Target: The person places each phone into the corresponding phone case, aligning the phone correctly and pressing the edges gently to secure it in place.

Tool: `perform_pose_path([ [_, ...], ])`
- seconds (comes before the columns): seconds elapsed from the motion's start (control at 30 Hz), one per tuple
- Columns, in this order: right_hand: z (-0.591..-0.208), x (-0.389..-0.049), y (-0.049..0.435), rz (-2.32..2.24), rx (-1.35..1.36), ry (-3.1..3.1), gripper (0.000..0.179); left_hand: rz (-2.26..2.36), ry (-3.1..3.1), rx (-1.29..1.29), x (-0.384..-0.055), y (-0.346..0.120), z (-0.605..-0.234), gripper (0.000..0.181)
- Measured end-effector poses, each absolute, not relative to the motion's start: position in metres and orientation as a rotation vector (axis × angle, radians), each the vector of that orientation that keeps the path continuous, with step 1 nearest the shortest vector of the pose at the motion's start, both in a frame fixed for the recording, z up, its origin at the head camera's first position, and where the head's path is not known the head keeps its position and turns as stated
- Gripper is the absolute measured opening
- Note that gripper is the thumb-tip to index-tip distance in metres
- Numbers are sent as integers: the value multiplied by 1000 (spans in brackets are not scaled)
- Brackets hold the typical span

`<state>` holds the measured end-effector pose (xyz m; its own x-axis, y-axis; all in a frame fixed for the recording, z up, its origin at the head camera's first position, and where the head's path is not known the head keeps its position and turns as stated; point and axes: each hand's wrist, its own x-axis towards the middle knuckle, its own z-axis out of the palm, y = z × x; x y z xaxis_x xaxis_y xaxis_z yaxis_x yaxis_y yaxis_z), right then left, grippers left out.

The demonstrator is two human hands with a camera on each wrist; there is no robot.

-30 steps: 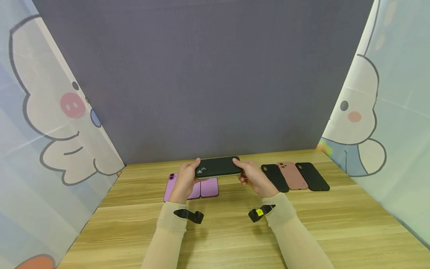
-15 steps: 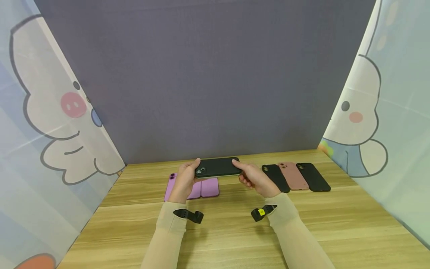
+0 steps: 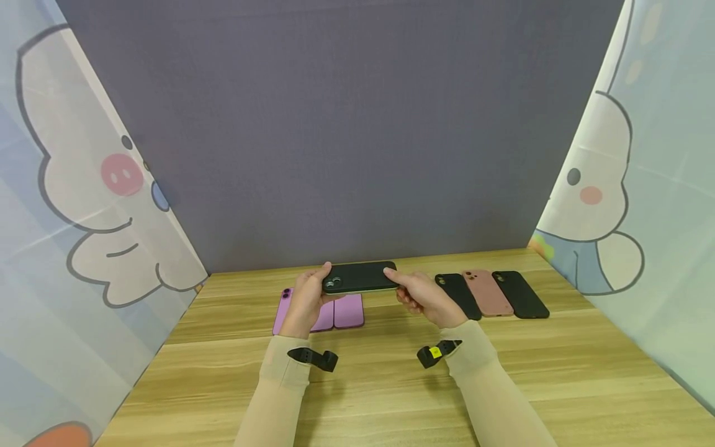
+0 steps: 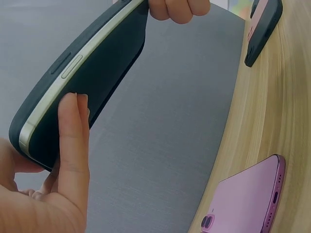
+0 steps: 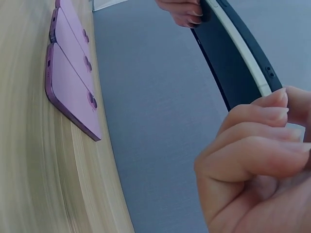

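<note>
Below center, left hand (image 3: 306, 297) and right hand (image 3: 423, 294) grip a barely shifted phone (image 4: 93, 64) by both ends, case (image 3: 360, 277) seemingly part-on.

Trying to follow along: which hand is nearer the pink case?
Right. The right hand is left of the pink case; the left hand, farther left, across the phone.

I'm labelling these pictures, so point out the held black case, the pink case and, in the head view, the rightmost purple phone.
Held black case (image 3: 362, 277): head view, middle of its back.
Pink case (image 3: 488, 293): head view, middle of its back.
Rightmost purple phone (image 3: 349, 312): head view, its flat back.
</note>
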<state>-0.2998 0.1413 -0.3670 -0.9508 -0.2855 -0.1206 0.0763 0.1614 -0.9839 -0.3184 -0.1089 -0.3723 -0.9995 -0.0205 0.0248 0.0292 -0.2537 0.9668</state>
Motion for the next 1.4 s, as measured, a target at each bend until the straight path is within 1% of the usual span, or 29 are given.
perform_pose_path([
  [0.3, -368, -300, 141, -1876, -196, 2149, 58, -2466, -1897, -17, -318, -109, -372, 42],
  [0.63, -368, -299, 141, -1834, -198, 2142, 66, -2455, -1911, -39, -318, -109, -372, 46],
  [0.97, -368, -300, 141, -1898, -224, 2132, 61, -2481, -1890, -21, -317, -108, -371, 40],
  [1.4, -368, -301, 141, -2039, -277, 2039, 59, -2529, -1841, -36, -319, -107, -372, 40],
])
